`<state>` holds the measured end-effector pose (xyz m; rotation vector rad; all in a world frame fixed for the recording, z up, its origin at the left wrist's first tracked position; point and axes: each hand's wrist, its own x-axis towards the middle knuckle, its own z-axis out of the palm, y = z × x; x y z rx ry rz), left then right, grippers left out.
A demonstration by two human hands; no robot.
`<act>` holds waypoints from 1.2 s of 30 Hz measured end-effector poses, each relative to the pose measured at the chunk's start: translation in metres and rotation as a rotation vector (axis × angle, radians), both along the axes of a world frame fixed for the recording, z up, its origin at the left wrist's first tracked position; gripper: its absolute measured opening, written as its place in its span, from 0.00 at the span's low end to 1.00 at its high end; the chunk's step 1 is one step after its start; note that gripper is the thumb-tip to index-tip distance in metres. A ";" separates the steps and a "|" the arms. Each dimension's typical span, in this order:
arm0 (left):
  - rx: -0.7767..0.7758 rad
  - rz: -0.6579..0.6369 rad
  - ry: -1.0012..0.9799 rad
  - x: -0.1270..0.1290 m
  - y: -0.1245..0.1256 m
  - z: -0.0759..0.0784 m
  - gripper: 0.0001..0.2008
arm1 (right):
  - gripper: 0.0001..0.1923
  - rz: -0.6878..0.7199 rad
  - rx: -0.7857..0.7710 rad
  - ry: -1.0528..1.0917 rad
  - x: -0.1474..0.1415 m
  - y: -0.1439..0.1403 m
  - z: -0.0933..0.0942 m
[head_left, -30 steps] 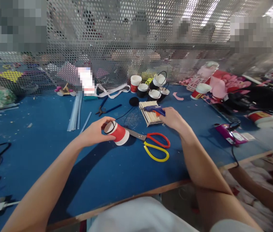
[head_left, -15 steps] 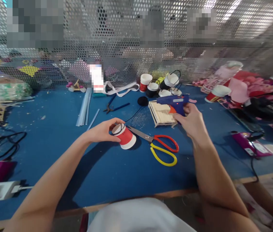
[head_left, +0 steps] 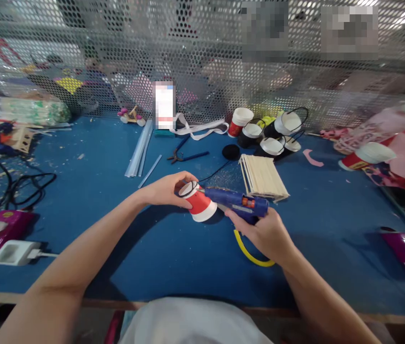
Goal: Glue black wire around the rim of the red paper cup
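My left hand [head_left: 171,188] is closed round the rim end of a red and white paper cup [head_left: 202,205], which is tipped on its side over the blue table. A black cord lies against the cup's rim and runs back to a black ball of cord [head_left: 231,152]. My right hand [head_left: 265,229] grips a blue hot glue gun [head_left: 236,200]. The gun's nozzle points left and meets the cup near its rim, though contact is hard to confirm. Under the right hand, a yellow scissor handle [head_left: 250,253] shows; the rest of the scissors is mostly hidden.
A stick-built rack [head_left: 265,177] stands right of the cord ball. Behind are several paper cups [head_left: 250,134], white ribbon [head_left: 202,130], pliers [head_left: 188,155] and clear glue sticks [head_left: 140,150]. Purple power strips [head_left: 8,229] lie at both sides. A perforated metal screen [head_left: 195,52] closes the back.
My right hand has brought the glue gun from over the stick rack down and left to the cup, covering most of the scissors. My left hand still holds the cup. The view has shifted.
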<state>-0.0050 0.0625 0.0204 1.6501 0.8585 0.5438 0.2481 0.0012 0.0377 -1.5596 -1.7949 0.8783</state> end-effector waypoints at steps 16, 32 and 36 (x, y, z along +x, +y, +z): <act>0.066 0.078 0.063 0.006 -0.001 -0.001 0.27 | 0.07 0.138 0.279 -0.111 0.001 -0.002 -0.010; 0.104 0.095 0.098 0.007 -0.002 -0.001 0.26 | 0.05 0.225 0.318 -0.162 0.001 -0.004 -0.010; 0.103 0.089 0.121 0.006 -0.003 -0.001 0.27 | 0.06 0.252 0.329 -0.176 0.001 -0.004 -0.009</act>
